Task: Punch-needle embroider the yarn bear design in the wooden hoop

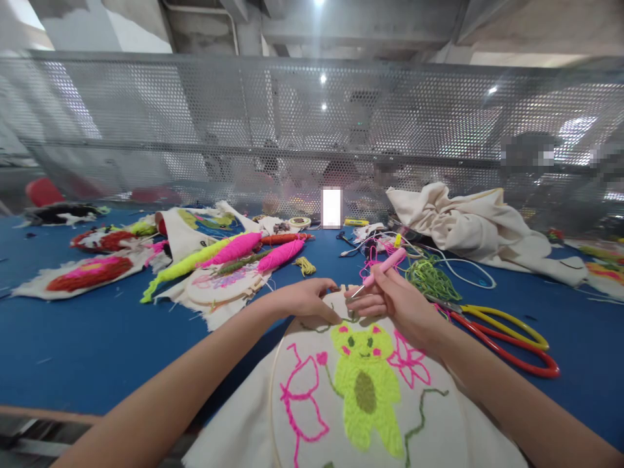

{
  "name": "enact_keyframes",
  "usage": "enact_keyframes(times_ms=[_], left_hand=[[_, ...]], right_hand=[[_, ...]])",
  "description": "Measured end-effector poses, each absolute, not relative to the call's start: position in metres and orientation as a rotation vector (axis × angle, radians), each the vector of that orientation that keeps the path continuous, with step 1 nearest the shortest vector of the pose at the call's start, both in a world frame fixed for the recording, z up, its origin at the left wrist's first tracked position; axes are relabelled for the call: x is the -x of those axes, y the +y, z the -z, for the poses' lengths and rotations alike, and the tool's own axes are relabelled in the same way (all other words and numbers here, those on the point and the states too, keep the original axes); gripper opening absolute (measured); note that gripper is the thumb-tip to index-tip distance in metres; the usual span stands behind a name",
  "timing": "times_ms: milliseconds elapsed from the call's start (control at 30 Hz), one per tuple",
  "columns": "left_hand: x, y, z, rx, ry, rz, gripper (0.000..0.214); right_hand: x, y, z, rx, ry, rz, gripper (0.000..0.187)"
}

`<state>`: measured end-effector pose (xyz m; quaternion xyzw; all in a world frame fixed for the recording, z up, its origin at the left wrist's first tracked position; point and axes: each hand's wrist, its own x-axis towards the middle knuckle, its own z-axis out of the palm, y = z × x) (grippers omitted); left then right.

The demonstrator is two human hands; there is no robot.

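A round embroidery hoop (275, 390) holds cream cloth stitched with a neon-yellow animal (365, 383) and pink butterflies. It lies at the near table edge. My right hand (397, 305) is closed round a pink punch needle (383, 268), its metal tip pointing at the hoop's far rim. My left hand (307, 300) rests at that far rim with fingers pinched together close to the needle tip; what they pinch is too small to make out.
Scissors with yellow and red handles (507, 338) lie right of the hoop on the blue table (97, 344). Green yarn (431, 279), pink and yellow yarn skeins (234, 250), other stitched pieces (88, 273) and bundled cream cloth (478, 227) sit beyond. A perforated metal screen (195, 130) backs the table.
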<state>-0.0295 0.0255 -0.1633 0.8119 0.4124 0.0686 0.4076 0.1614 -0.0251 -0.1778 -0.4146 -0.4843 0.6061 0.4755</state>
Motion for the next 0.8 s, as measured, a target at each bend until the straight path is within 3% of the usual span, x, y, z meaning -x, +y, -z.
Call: enact_keyframes(times_ms=[333, 533, 800], left_hand=[[0.031, 0.025, 0.165, -2.036, 1.157, -0.100, 0.066], [0.019, 0.022, 0.165, -2.024, 0.957, -0.600, 0.034], [-0.011, 0.014, 0.168, -1.814, 0.702, -0.881, 0.036]], right_hand=[[-0.170, -0.016, 0.176, 1.148, -1.243, -1.179, 0.028], [-0.172, -0.014, 0.179, 1.178, -1.499, -1.002, 0.028], [-0.167, -0.017, 0.178, 1.171, -1.714, -0.802, 0.021]])
